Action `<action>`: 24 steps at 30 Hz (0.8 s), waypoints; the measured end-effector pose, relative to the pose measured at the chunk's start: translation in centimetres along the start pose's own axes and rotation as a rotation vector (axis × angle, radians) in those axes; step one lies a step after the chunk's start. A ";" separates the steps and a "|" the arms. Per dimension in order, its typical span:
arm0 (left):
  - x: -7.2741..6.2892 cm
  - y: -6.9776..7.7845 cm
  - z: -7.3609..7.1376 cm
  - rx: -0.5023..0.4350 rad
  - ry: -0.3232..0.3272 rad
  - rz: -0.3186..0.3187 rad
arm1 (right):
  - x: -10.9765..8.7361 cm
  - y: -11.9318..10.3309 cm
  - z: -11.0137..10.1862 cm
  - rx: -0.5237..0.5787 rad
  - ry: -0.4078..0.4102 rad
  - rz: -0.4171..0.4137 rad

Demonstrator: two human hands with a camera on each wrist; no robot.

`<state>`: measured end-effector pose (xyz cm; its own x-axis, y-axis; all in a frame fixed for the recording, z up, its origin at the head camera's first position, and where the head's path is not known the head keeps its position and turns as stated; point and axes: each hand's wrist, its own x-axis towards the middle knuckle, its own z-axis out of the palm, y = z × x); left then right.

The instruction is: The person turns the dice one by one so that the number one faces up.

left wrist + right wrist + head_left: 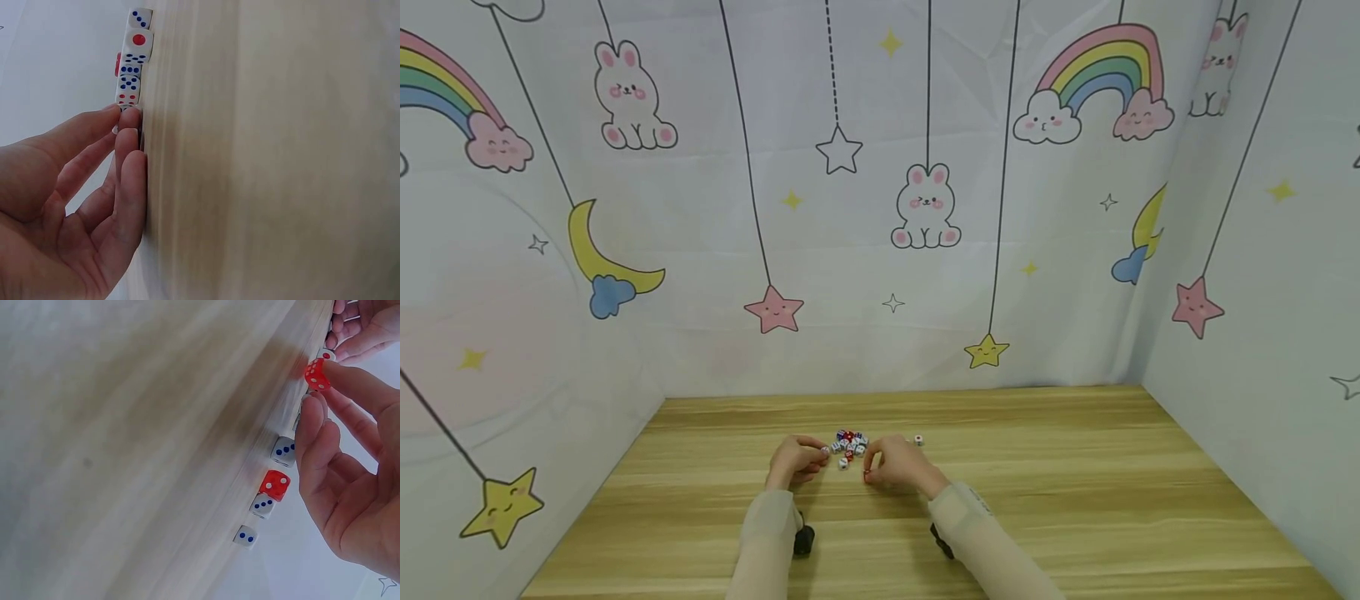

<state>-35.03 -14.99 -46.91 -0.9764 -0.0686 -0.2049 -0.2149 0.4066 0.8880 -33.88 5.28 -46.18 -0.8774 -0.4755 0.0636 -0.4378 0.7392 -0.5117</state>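
Note:
My left hand [793, 459] pinches a white die [825, 450] between thumb and fingertips, low over the table at the left of a small cluster of dice. In the left wrist view the fingers mostly cover this white die [125, 109]. At the cluster's right, my right hand [898, 461] holds a red die [317, 375] with white pips by its fingertips. Between the hands lie several white dice [860, 450] and a few red dice [849, 456], bunched close together. One white die [843, 464] lies at the near side of the bunch.
Beyond the right hand, a white die [918, 440] lies apart on the wood-grain table [1075, 492]. A printed fabric backdrop [865, 350] with bunnies, stars and rainbows rises at the table's back and sides. Dark wrist cameras [803, 540] hang under both sleeves.

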 end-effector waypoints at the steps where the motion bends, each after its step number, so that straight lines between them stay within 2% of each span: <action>1: 0.0 0.0 0.0 -0.002 0.000 0.000 | -0.1 0.0 0.0 -0.005 0.001 -0.001; 9: 0.1 -0.1 -0.1 -0.008 -0.001 0.008 | -0.2 -0.1 0.1 -0.049 0.016 -0.034; 17: 0.0 -0.1 -0.1 -0.005 0.000 0.001 | -0.2 0.2 0.1 -0.034 0.011 -0.033; 24: 0.1 -0.1 -0.1 -0.003 -0.002 0.007 | -0.7 0.6 -0.7 0.079 0.003 0.017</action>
<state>-35.08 -15.11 -46.97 -0.9779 -0.0637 -0.1993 -0.2079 0.4042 0.8907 -33.65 6.39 -45.92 -0.8852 -0.4616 0.0572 -0.4061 0.7070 -0.5789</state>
